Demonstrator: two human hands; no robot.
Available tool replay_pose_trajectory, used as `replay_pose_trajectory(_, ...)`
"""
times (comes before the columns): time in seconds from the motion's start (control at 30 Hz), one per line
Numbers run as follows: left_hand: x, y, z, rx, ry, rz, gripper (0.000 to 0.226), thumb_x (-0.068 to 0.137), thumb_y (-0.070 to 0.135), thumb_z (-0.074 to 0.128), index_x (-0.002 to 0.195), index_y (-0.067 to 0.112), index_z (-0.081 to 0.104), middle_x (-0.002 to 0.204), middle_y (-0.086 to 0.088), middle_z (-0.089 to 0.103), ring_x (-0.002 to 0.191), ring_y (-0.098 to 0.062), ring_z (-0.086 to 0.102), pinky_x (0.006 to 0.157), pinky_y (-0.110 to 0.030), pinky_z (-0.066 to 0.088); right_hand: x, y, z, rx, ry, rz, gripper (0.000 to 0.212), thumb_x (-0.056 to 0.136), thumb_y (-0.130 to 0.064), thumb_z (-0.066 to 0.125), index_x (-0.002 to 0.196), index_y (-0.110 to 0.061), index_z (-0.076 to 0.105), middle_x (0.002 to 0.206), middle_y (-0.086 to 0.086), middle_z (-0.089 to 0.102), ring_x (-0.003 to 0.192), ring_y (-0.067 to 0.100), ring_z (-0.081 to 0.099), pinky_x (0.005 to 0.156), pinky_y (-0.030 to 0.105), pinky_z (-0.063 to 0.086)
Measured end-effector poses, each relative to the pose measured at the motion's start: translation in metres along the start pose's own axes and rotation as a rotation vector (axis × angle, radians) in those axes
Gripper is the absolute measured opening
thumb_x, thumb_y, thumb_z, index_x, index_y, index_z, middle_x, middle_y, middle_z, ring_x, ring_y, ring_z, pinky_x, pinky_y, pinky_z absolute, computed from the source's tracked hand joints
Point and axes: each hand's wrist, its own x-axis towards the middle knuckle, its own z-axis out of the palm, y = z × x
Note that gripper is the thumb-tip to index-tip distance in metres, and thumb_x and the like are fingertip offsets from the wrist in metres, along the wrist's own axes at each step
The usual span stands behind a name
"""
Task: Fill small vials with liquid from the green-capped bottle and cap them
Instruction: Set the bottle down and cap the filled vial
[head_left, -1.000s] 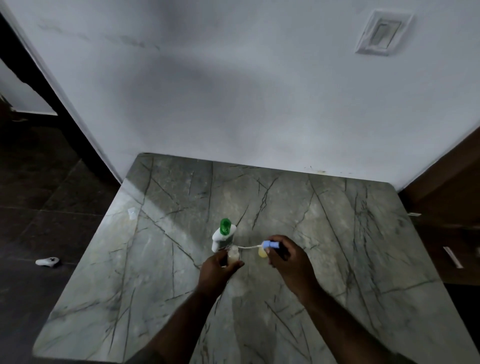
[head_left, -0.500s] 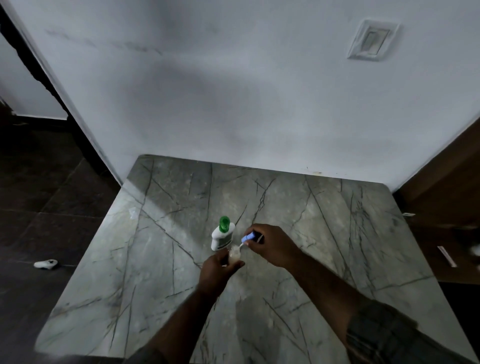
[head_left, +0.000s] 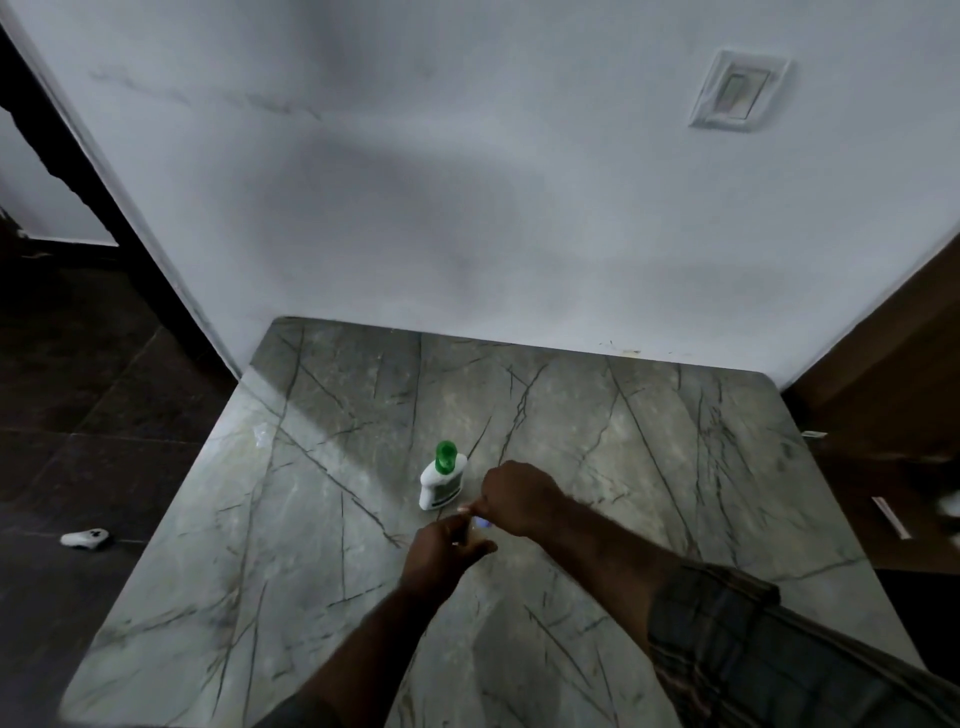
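A white bottle with a green cap (head_left: 442, 480) stands upright on the marble table (head_left: 649, 441). Just in front of it my left hand (head_left: 441, 553) is closed around a small clear vial (head_left: 469, 531), which is mostly hidden by my fingers. My right hand (head_left: 519, 493) hovers right above the vial and pinches a small blue cap (head_left: 481, 523), pressed down at the vial's mouth. Only a sliver of the blue cap shows. The cap's thin white tube is out of sight.
A white wall rises along the table's far edge. Dark floor lies to the left, with a small white object (head_left: 85, 538) on it. Brown wooden furniture (head_left: 883, 441) stands off the table's right side.
My right hand has carried the blue cap with its white tube leftward from beside the vial to directly over it and lowered it. My left hand has kept the vial still.
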Motion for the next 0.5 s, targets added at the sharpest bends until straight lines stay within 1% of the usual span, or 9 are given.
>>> replay_pose_trajectory(0.03,0.001,-0.001,0.001,0.000,-0.010,-0.009,0.029,0.076,0.038,0.081,0.102,0.027,0.073,0.085,0.016,0.070,0.076,-0.002,0.064,0.069,-0.016,0.045,0.000,0.001,0.000,0.038,-0.001,-0.018,0.042,0.085,-0.047,0.065,0.107,-0.012,0.070,0.107,0.010,0.071,0.101,0.026,0.066,0.078,0.031,0.046)
replay_pose_trajectory(0.07,0.001,-0.003,0.002,-0.011,-0.018,-0.021,0.026,0.077,0.039,0.080,0.101,0.030,0.073,0.084,0.016,0.071,0.074,0.001,0.064,0.068,-0.015,0.045,0.000,0.002,-0.001,0.078,-0.006,-0.065,0.046,0.084,-0.044,0.068,0.119,-0.014,0.064,0.111,0.009,0.069,0.103,0.025,0.065,0.078,0.029,0.044)
replay_pose_trajectory(0.1,0.001,-0.005,0.001,-0.022,-0.021,-0.034,0.024,0.078,0.039,0.079,0.100,0.033,0.072,0.083,0.018,0.071,0.074,0.005,0.065,0.067,-0.013,0.045,-0.001,0.003,-0.003,0.101,-0.022,-0.124,0.048,0.083,-0.035,0.071,0.125,-0.015,0.060,0.111,0.008,0.068,0.103,0.023,0.063,0.076,0.026,0.039)
replay_pose_trajectory(0.13,0.002,-0.006,0.001,-0.026,-0.020,-0.043,0.023,0.079,0.039,0.078,0.100,0.034,0.072,0.082,0.019,0.071,0.074,0.007,0.065,0.066,-0.010,0.044,-0.003,0.004,-0.005,0.102,-0.048,-0.182,0.043,0.083,-0.026,0.071,0.123,-0.015,0.061,0.110,0.008,0.068,0.103,0.022,0.063,0.075,0.024,0.035)
replay_pose_trajectory(0.17,0.003,-0.007,0.000,-0.026,-0.024,-0.048,0.022,0.079,0.037,0.078,0.100,0.033,0.072,0.081,0.020,0.070,0.073,0.008,0.064,0.064,-0.007,0.043,-0.003,0.004,-0.005,0.097,-0.064,-0.218,0.033,0.083,-0.019,0.070,0.116,-0.013,0.066,0.107,0.008,0.068,0.101,0.023,0.063,0.074,0.023,0.033)
replay_pose_trajectory(0.23,0.004,-0.006,0.000,-0.022,-0.038,-0.042,0.021,0.080,0.035,0.078,0.099,0.032,0.071,0.079,0.019,0.070,0.071,0.010,0.063,0.062,-0.004,0.044,-0.002,0.006,-0.002,0.085,-0.054,-0.229,0.019,0.083,-0.015,0.067,0.101,-0.011,0.070,0.101,0.009,0.070,0.097,0.023,0.064,0.071,0.022,0.031)
replay_pose_trajectory(0.3,0.006,-0.005,0.001,-0.023,-0.043,-0.041,0.015,0.080,0.034,0.078,0.093,0.035,0.070,0.076,0.019,0.069,0.067,0.011,0.063,0.061,-0.005,0.044,0.001,0.008,0.000,0.071,-0.017,-0.208,0.013,0.081,-0.014,0.066,0.093,-0.010,0.070,0.096,0.007,0.074,0.095,0.023,0.065,0.069,0.024,0.033)
replay_pose_trajectory(0.4,0.008,-0.008,0.005,-0.045,-0.050,-0.065,0.013,0.081,0.033,0.077,0.086,0.036,0.066,0.072,0.014,0.069,0.061,0.006,0.062,0.058,-0.008,0.045,0.003,0.011,0.005,0.009,0.002,-0.231,0.012,0.080,-0.007,0.063,0.090,-0.006,0.070,0.096,0.012,0.073,0.094,0.029,0.066,0.072,0.030,0.041)
replay_pose_trajectory(0.5,0.007,-0.013,0.010,-0.069,-0.064,-0.060,0.015,0.082,0.031,0.077,0.094,0.034,0.069,0.080,0.010,0.074,0.071,-0.005,0.068,0.068,-0.020,0.051,0.003,0.014,0.012,-0.005,-0.026,-0.269,0.011,0.080,-0.004,0.062,0.089,-0.003,0.068,0.097,0.016,0.072,0.094,0.033,0.065,0.076,0.035,0.044)
